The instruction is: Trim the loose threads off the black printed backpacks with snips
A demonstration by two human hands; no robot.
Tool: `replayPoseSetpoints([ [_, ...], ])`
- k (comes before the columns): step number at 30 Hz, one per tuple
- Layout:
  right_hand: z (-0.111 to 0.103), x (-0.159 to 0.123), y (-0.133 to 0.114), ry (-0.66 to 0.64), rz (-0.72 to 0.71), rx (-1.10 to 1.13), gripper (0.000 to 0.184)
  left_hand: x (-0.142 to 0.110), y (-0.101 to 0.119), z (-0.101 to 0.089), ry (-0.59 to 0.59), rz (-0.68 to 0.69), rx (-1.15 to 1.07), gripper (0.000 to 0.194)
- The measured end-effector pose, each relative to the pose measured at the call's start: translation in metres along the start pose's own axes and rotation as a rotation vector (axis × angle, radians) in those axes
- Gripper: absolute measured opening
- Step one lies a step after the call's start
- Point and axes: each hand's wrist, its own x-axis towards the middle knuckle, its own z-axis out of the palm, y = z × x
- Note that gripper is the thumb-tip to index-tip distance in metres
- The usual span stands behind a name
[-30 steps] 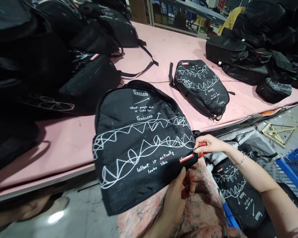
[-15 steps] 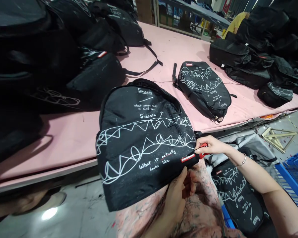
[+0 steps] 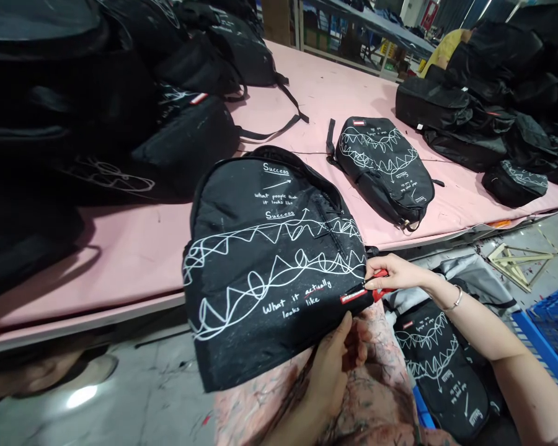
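A black backpack (image 3: 251, 248) with white scribbled lines and lettering rests tilted across the pink table edge and my lap. My left hand (image 3: 332, 365) is closed on its lower edge, thumb against the fabric and fingers partly hidden below. Red-handled scissors (image 3: 381, 282) are in my right hand (image 3: 390, 272), which is closed round them. Their dark tip and the pinching fingertips are at the backpack's side, just above a small red label (image 3: 353, 296). Whether those fingertips also pinch a thread is too small to tell.
A second printed backpack (image 3: 381, 164) lies on the pink table (image 3: 316, 93). Black bags are piled at left (image 3: 167, 136) and right (image 3: 488, 93). Below right, another backpack (image 3: 441, 365) lies by a blue crate (image 3: 551, 322). A person in yellow (image 3: 449, 46) is behind the right pile.
My right fingers and the scissors have shifted slightly at the label, where a dark tip now shows above it. The left hand keeps its hold. The view has shifted slightly.
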Motion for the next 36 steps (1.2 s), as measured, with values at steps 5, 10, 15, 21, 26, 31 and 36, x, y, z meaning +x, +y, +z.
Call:
replayPoseSetpoints([
  [5, 0.001, 0.002, 0.002, -0.006, -0.032, 0.009, 0.035, 0.000, 0.000, -0.001, -0.005, 0.002, 0.006, 0.044],
  [10, 0.000, 0.002, 0.001, -0.028, -0.008, 0.028, 0.037, -0.002, 0.002, 0.001, 0.002, -0.003, -0.005, 0.043],
  [15, -0.001, 0.009, -0.009, -0.088, -0.012, -0.044, 0.038, -0.002, 0.002, 0.002, 0.006, 0.017, -0.005, 0.042],
  [21, 0.000, 0.011, -0.012, -0.088, -0.035, -0.060, 0.037, -0.001, -0.001, 0.000, -0.013, 0.023, -0.002, 0.042],
  [26, -0.004, 0.003, -0.004, -0.046, 0.004, -0.051, 0.038, -0.004, 0.001, 0.002, -0.012, 0.033, 0.013, 0.042],
  [31, -0.006, -0.001, -0.003, -0.057, 0.046, -0.012, 0.038, -0.005, 0.003, 0.004, -0.003, 0.014, 0.006, 0.042],
  [36, -0.004, 0.004, -0.007, -0.073, 0.017, 0.028, 0.038, -0.004, 0.002, 0.003, -0.007, 0.022, 0.000, 0.041],
])
